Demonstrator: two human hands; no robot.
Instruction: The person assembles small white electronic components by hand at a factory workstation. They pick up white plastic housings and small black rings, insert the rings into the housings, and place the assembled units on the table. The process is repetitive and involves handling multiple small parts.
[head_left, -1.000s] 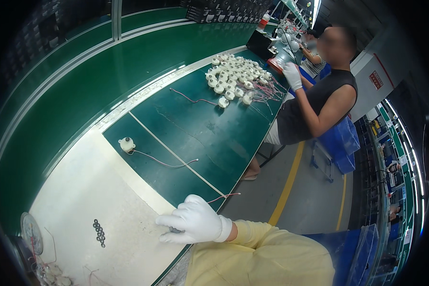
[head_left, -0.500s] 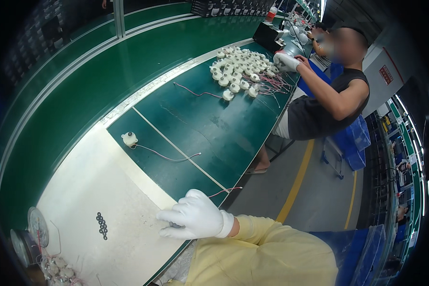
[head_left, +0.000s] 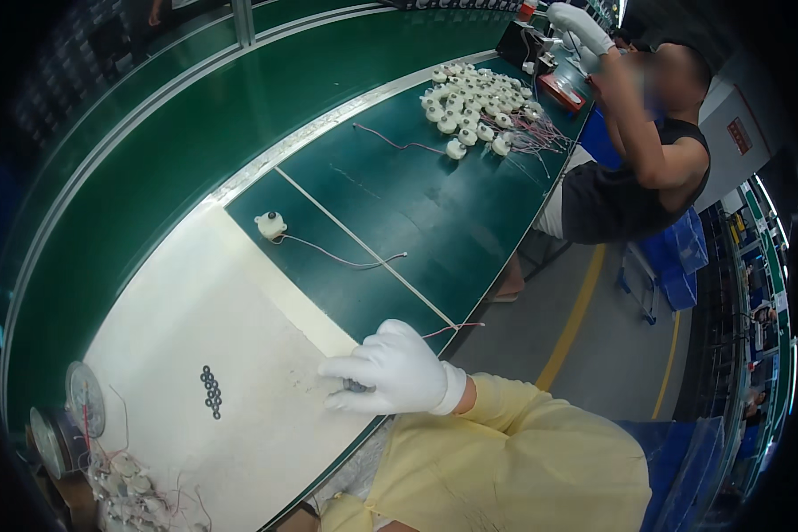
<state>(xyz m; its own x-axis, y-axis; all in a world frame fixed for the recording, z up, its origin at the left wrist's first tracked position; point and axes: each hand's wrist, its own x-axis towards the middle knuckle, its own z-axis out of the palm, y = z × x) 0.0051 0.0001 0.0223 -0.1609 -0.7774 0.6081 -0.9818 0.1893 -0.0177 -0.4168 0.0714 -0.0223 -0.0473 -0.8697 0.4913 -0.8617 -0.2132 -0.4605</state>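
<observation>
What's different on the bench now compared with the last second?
The co-worker's gloved hand has risen from the pile of white parts toward the head. The right hand stays on the white mat, now with a small dark piece under its fingers. The lone wired part and the row of black rings have not moved.

Hand point(head_left: 390, 372) on mat point(head_left: 195, 328), rings point(head_left: 211, 392) left, wired part point(head_left: 270, 225) behind.

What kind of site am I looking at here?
Most likely a factory assembly line: a long green workbench, a heap of small white wired parts, and a gloved co-worker at the next station.
</observation>
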